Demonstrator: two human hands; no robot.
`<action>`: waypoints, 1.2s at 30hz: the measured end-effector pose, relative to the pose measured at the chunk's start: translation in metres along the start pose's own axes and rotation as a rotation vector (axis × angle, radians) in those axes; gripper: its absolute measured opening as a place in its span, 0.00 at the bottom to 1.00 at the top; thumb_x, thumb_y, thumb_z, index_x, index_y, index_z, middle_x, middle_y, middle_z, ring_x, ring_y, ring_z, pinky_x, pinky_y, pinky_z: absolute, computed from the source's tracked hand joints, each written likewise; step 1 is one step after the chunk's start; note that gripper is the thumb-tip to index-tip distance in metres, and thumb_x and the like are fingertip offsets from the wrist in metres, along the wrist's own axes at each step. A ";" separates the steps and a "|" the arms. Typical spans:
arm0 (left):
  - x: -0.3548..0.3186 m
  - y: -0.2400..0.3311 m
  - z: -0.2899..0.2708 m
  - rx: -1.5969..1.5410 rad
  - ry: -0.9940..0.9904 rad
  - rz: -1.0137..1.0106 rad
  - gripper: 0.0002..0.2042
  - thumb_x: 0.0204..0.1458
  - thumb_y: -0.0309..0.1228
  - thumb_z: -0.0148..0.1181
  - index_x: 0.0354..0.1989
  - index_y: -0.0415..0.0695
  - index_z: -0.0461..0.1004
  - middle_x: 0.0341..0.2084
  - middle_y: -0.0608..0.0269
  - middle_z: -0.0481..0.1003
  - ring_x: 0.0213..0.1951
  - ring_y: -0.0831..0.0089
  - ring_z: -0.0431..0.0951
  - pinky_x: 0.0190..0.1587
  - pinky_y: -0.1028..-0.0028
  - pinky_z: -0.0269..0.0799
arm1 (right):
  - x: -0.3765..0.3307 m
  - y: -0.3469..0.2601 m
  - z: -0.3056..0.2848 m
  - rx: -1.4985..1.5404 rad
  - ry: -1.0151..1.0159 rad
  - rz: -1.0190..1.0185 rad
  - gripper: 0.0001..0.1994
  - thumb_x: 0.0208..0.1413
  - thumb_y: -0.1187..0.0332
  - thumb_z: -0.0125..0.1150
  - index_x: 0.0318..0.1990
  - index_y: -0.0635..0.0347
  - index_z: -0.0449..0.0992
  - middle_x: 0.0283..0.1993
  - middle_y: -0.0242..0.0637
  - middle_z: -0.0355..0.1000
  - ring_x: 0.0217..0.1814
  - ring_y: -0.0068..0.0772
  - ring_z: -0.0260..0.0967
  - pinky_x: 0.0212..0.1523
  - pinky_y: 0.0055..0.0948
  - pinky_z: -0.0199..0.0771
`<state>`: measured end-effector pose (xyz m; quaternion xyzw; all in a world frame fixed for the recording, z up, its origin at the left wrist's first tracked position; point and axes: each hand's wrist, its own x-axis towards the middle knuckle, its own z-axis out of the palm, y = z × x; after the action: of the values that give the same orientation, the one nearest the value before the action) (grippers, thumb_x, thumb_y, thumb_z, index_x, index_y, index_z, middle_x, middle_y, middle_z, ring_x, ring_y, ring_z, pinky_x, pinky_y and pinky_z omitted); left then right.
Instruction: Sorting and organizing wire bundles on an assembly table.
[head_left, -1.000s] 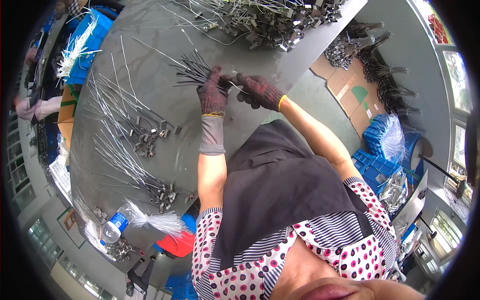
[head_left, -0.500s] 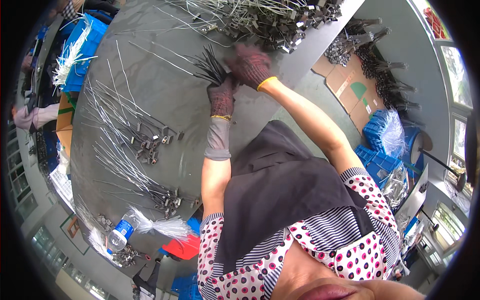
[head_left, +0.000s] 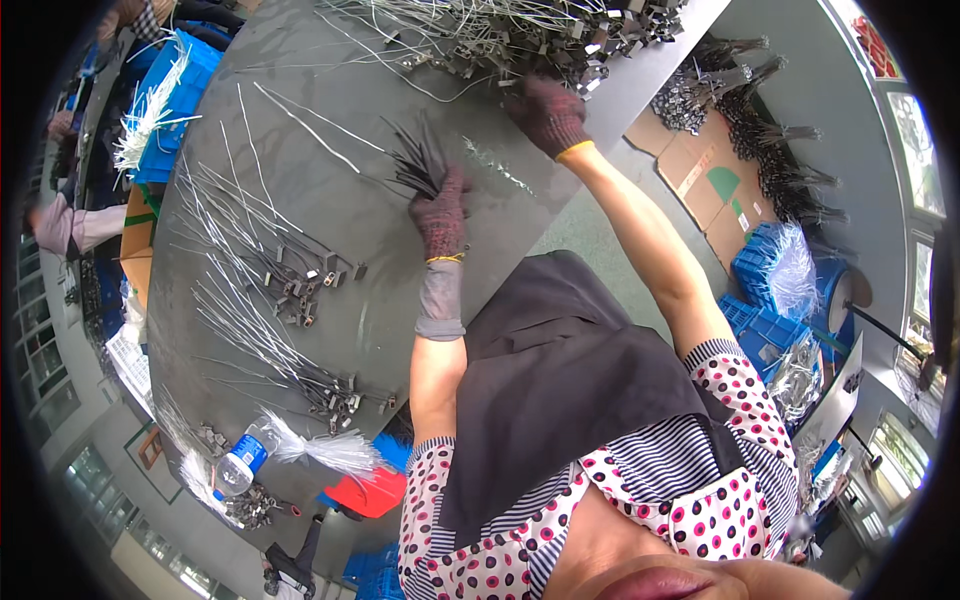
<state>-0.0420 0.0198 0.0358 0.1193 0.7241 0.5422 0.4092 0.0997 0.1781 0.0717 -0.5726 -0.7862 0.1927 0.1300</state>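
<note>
My left hand (head_left: pixel 440 218), in a dark red knit glove with a grey sleeve at the wrist, is closed around a bundle of thin black strips (head_left: pixel 416 165). Their free ends fan out toward the upper left, and two or more pale wires stretch away beyond them. In a matching glove, my right hand (head_left: pixel 549 115) is at the near edge of a big heap of wires with small dark metal clips (head_left: pixel 590 35). Its fingertips are partly hidden and blurred, so I cannot tell whether they hold anything.
Bunches of clip-ended wires (head_left: pixel 300 290) lie on the dark table (head_left: pixel 350 240) to the left. A plastic bottle (head_left: pixel 242 462) and white strips are at the lower left. Blue crates (head_left: pixel 755 335) stand right; clip bundles (head_left: pixel 770 150) rest by cardboard (head_left: pixel 715 190).
My right hand has moved right, from beside the left hand to the heap's edge. The left hand has shifted slightly down and still grips the black strips.
</note>
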 end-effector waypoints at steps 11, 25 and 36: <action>-0.032 -0.069 0.063 -0.188 -0.493 -0.372 0.14 0.57 0.33 0.59 0.48 0.38 0.75 0.34 0.58 0.79 0.35 0.69 0.80 0.42 0.68 0.81 | -0.083 0.064 -0.029 1.052 -0.205 0.442 0.19 0.55 0.62 0.60 0.47 0.71 0.75 0.33 0.45 0.77 0.30 0.31 0.78 0.32 0.28 0.79; -0.035 -0.080 0.109 -0.690 -0.749 -0.545 0.12 0.59 0.32 0.58 0.48 0.40 0.72 0.40 0.54 0.77 0.44 0.58 0.78 0.54 0.46 0.74 | -0.365 0.203 -0.063 0.907 -0.501 0.735 0.17 0.63 0.58 0.52 0.35 0.65 0.78 0.23 0.33 0.70 0.21 0.22 0.65 0.22 0.25 0.66; -0.023 -0.044 0.068 -0.758 -0.537 -0.314 0.08 0.60 0.32 0.57 0.44 0.44 0.74 0.35 0.59 0.78 0.37 0.62 0.79 0.52 0.48 0.76 | -0.465 0.275 -0.055 0.511 -0.397 0.684 0.19 0.56 0.56 0.57 0.32 0.67 0.78 0.20 0.34 0.70 0.24 0.24 0.64 0.27 0.29 0.66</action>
<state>0.0337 0.0356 0.0025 -0.0133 0.3541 0.6494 0.6729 0.5015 -0.1814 0.0038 -0.7006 -0.4894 0.5175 0.0428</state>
